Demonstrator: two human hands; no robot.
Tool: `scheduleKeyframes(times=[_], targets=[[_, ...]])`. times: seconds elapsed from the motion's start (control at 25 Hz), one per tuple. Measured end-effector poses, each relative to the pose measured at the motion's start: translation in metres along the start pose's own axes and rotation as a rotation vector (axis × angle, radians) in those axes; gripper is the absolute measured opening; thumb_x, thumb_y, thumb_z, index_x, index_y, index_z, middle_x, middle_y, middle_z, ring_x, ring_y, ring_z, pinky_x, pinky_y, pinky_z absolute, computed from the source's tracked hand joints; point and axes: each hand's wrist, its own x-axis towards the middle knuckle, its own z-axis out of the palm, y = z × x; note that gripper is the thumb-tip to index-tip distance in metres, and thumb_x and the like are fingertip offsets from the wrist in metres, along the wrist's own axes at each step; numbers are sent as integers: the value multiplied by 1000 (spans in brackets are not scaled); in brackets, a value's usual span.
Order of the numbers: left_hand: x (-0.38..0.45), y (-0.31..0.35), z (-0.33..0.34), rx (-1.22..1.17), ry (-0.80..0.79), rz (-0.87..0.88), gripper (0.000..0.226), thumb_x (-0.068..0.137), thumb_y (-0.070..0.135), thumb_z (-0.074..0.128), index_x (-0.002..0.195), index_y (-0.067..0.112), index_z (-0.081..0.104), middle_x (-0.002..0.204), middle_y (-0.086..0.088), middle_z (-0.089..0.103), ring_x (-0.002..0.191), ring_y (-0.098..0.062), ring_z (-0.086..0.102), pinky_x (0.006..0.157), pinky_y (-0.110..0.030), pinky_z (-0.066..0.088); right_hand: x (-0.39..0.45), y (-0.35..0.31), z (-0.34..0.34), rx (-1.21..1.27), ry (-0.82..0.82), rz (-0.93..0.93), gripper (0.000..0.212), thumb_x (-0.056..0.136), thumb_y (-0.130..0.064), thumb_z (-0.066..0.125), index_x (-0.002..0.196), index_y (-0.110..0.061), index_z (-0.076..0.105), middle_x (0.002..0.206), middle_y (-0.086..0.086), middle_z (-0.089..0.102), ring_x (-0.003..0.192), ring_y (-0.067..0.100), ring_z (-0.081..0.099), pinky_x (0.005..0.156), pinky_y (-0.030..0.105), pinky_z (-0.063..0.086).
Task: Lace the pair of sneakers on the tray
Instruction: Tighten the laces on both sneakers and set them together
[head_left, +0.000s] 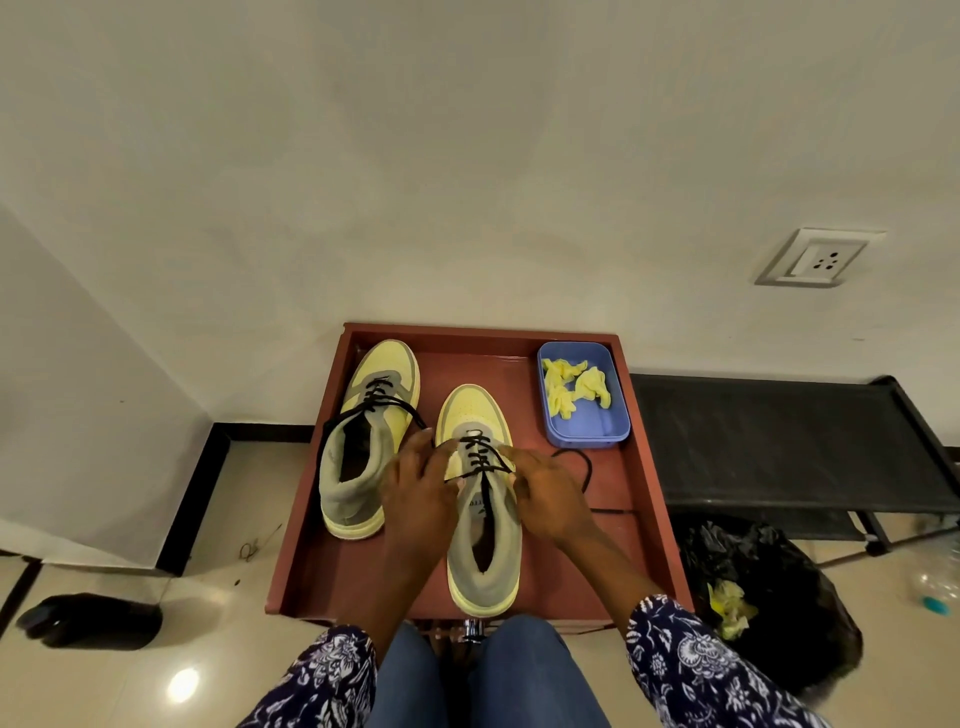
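Note:
Two yellow and grey sneakers stand on a brown tray, toes pointing away from me. The left sneaker carries a black lace through its eyelets, its loose ends draped over the sides. The right sneaker has a black lace crossed through its lower eyelets. My left hand grips the left flank of this sneaker and pinches the lace there. My right hand curls round the right flank, pinching the other lace end, which loops away to the right.
A blue plastic box with yellow crumpled scraps sits at the tray's far right corner. A black rack stands right of the tray, a black rubbish bag in front of it. A dark object lies on the floor at left. My knees are near the tray's front edge.

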Motion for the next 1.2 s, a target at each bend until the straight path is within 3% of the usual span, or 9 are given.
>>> scheduleKeyframes(times=[0.08,0.16,0.4,0.76,1.04,1.2], targets=[[3,6,-6,118,-241,32,30,90,21,51,118,27,59,124,4,57,123,-19,45,106,-48,22,4,-3,0,-41,6,-31,42,84,-19,39,122,-22,56,120,5,62,110,30,54,91,40,47],[11,9,-7,172,-375,4,27,94,25,43,114,30,60,114,8,63,117,-13,50,106,-46,18,7,-4,-1,-72,15,-35,31,89,-18,44,115,-20,59,116,5,63,108,30,54,89,39,47],[30,11,-11,254,-386,39,22,92,21,43,103,26,62,101,3,68,104,-17,57,99,-38,24,9,-8,-8,-221,10,-44,27,91,-23,47,115,-19,57,119,3,58,112,30,49,93,39,41],[22,8,-7,207,-299,-36,21,91,21,47,105,20,61,103,0,67,106,-20,56,96,-37,29,9,-5,-9,-233,23,52,25,88,-31,49,109,-29,61,115,-5,60,111,25,52,98,40,31],[20,-6,4,70,-299,-19,15,89,18,51,94,8,62,92,-11,68,90,-30,62,77,-36,45,10,-2,-2,-131,-1,100,19,88,-27,49,101,-26,63,111,-1,63,105,28,58,94,39,39],[20,-14,3,15,-404,96,30,89,27,41,89,1,57,90,-17,63,84,-34,59,71,-37,44,13,4,-1,-40,-105,46,21,92,-21,44,102,-15,60,112,8,61,103,32,56,87,40,44]])
